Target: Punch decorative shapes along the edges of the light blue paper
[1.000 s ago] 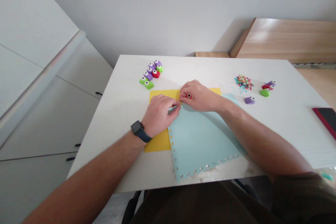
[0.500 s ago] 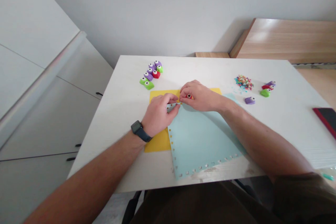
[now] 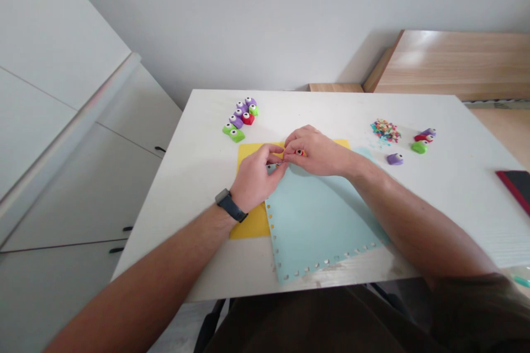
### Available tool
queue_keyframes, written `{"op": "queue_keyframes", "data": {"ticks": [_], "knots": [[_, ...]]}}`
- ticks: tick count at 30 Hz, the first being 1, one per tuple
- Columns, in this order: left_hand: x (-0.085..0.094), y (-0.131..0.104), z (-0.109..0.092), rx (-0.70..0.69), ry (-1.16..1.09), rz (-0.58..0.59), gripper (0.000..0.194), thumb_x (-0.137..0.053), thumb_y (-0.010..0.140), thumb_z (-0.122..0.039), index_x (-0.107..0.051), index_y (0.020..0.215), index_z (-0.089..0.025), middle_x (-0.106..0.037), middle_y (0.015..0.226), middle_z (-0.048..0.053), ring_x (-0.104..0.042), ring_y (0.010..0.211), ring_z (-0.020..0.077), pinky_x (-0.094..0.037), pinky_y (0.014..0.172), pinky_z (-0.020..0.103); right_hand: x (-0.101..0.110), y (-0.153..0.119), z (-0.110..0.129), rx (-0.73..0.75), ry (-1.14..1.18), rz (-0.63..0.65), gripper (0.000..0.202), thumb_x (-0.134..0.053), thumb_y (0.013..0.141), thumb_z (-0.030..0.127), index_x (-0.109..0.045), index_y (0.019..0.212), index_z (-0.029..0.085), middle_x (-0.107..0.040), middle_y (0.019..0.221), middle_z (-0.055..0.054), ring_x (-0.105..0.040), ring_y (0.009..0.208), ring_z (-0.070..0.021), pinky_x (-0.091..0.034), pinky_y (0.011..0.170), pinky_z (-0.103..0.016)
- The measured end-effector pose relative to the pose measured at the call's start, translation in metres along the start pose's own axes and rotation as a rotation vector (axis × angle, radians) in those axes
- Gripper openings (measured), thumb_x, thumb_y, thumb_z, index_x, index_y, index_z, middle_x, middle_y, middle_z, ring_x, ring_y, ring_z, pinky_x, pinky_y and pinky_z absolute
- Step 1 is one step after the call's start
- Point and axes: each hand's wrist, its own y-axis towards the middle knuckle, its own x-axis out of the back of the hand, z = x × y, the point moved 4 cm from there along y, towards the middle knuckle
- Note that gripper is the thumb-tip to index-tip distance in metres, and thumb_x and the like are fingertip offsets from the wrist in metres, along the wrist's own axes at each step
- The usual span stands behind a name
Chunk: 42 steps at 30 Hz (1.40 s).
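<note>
A light blue sheet of paper (image 3: 323, 220) with small shapes punched along its left and lower edges lies over a yellow sheet (image 3: 250, 226). At its upper edge my right hand (image 3: 312, 150) is closed around a red craft punch (image 3: 300, 152), most of which is hidden by the fingers. My left hand (image 3: 260, 171), with a dark watch on the wrist, pinches the blue paper's upper left edge. The fingertips of both hands meet there, over the yellow sheet.
Several purple, green and red craft punches (image 3: 238, 119) stand at the table's back left. At the right are a heap of colored paper cutouts (image 3: 386, 130), a purple punch (image 3: 395, 159) and a small group of punches (image 3: 419, 146). A dark, red-edged object (image 3: 515, 187) lies far right.
My left hand has shifted slightly right, its fingertips closer to the red punch, and its wrist has turned a little. My right hand stays almost still. The view has moved slightly.
</note>
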Motion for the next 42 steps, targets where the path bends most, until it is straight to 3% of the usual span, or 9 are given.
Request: {"op": "queue_keyframes", "data": {"ticks": [8, 19, 42], "knots": [[0.004, -0.001, -0.003, -0.047, 0.006, -0.019, 0.021, -0.066, 0.091, -0.026, -0.067, 0.111, -0.021, -0.079, 0.099, 0.002, -0.075, 0.092, 0.0181, -0.057, 0.088, 0.032, -0.002, -0.004, -0.004, -0.069, -0.049, 0.019, 0.015, -0.065, 0.088, 0.026, -0.079, 0.086, 0.024, -0.073, 0.109, -0.008, -0.06, 0.111, -0.0283, -0.039, 0.102, -0.046], [0.003, 0.0, 0.003, -0.031, -0.071, -0.025, 0.018, -0.067, 0.091, -0.029, -0.068, 0.107, -0.021, -0.078, 0.099, 0.003, -0.074, 0.088, 0.0181, -0.06, 0.082, 0.032, -0.006, -0.003, -0.001, -0.114, -0.033, 0.021, 0.013, -0.067, 0.088, 0.029, -0.077, 0.085, 0.022, -0.071, 0.112, -0.009, -0.057, 0.114, -0.0292, -0.039, 0.104, -0.046], [0.007, 0.0, 0.002, 0.015, -0.085, -0.009, 0.016, -0.065, 0.089, -0.03, -0.063, 0.102, -0.022, -0.074, 0.096, 0.003, -0.071, 0.087, 0.0172, -0.057, 0.08, 0.03, -0.011, -0.004, 0.001, -0.077, -0.017, 0.016, 0.009, -0.067, 0.081, 0.023, -0.074, 0.085, 0.022, -0.07, 0.111, -0.009, -0.055, 0.112, -0.0286, -0.037, 0.102, -0.044]]}}
